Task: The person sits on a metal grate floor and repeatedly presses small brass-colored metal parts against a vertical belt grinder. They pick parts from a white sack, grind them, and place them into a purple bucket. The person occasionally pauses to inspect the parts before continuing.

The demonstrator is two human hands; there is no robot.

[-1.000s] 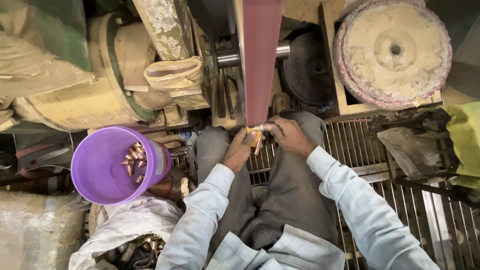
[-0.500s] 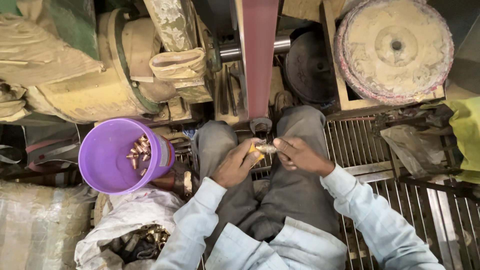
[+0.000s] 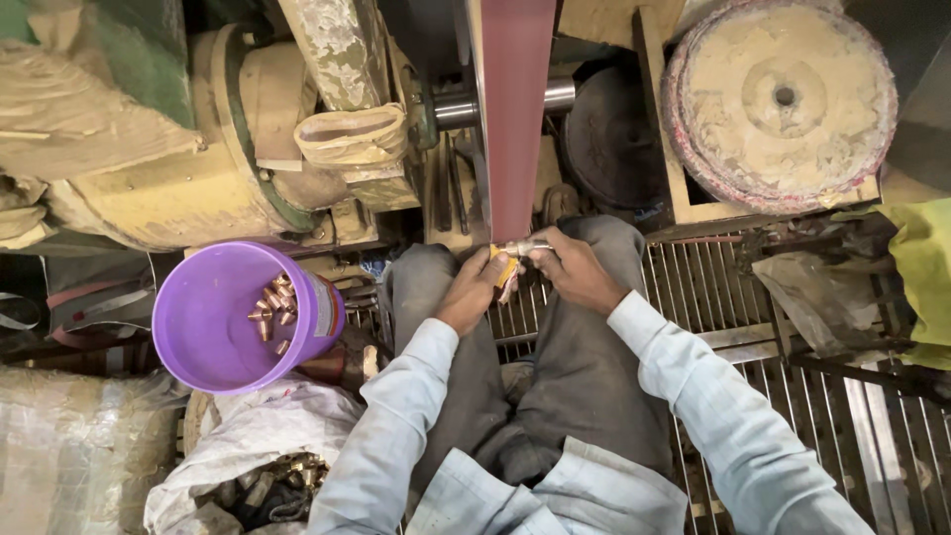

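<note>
**Small metal fitting held at the lower end of a sanding belt**

A seated person in grey trousers and a pale blue shirt holds a small silvery metal fitting with both hands, just at the bottom edge of a dark red sanding belt that runs down from a steel shaft. The fitting lies roughly level, above the gap between the knees, and appears to touch the belt's lower end, though the contact itself is too small to tell for sure.

The right hand has its grip clamped on the right end of the fitting, fingers curled around it. The left hand has its grip closed on the left end, with a yellow pad or wrap at its fingertips.

To the person's left stands a purple plastic bucket holding a small heap of brass-coloured parts, well apart from the hands. Below it a white sack lies open with more brass pieces showing. At upper right a round, dust-caked buffing wheel sits in a wooden frame. A metal grate floor lies under the person's legs, and a dusty yellow motor housing is at upper left.
</note>
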